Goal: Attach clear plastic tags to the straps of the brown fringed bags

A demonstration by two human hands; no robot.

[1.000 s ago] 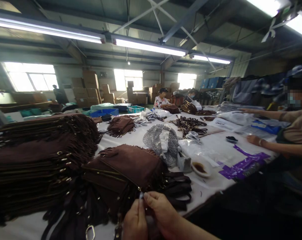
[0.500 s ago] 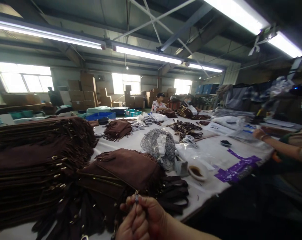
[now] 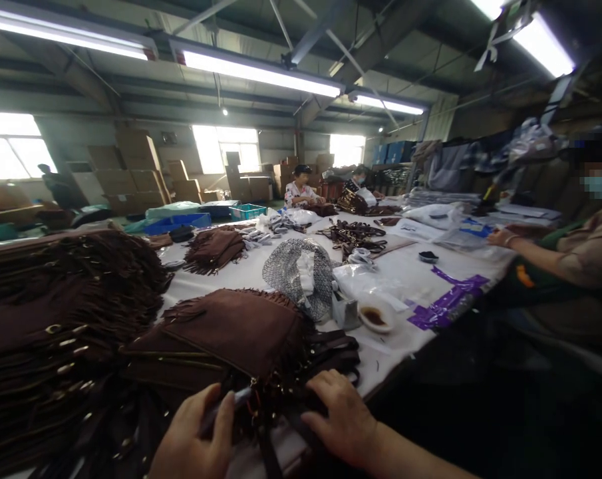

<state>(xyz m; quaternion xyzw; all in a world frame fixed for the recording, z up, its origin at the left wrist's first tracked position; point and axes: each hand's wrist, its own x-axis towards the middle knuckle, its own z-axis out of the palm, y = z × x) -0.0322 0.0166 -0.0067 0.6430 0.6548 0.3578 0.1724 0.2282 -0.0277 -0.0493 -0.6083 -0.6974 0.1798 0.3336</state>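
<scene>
My left hand [image 3: 193, 432] is at the lower middle, thumb and forefinger around a small pale grey, tube-like thing [image 3: 241, 398] whose kind I cannot make out. My right hand [image 3: 343, 416] lies over the dark straps [image 3: 338, 349], fingers stretched and thumb apart. Just beyond both hands, a brown suede bag [image 3: 241, 326] with fringe rests on other similar bags. Gold-coloured metal fittings hang at its near corner, between my hands. To the left rises a tall stack of brown fringed bags [image 3: 66, 299].
On the white table [image 3: 400, 266] stand a small grey box [image 3: 344, 309] and a round dish with brown stuff [image 3: 375, 316]. Patterned wrapping [image 3: 298, 273], purple tape [image 3: 448, 303] and a pile of straps [image 3: 353, 236] lie beyond. A co-worker's arm [image 3: 535, 249] reaches in at the right.
My hands were together, pinching a small fitting at the bag's corner; now they are apart, left hand to the left, right hand over the straps. The view has shifted right and down.
</scene>
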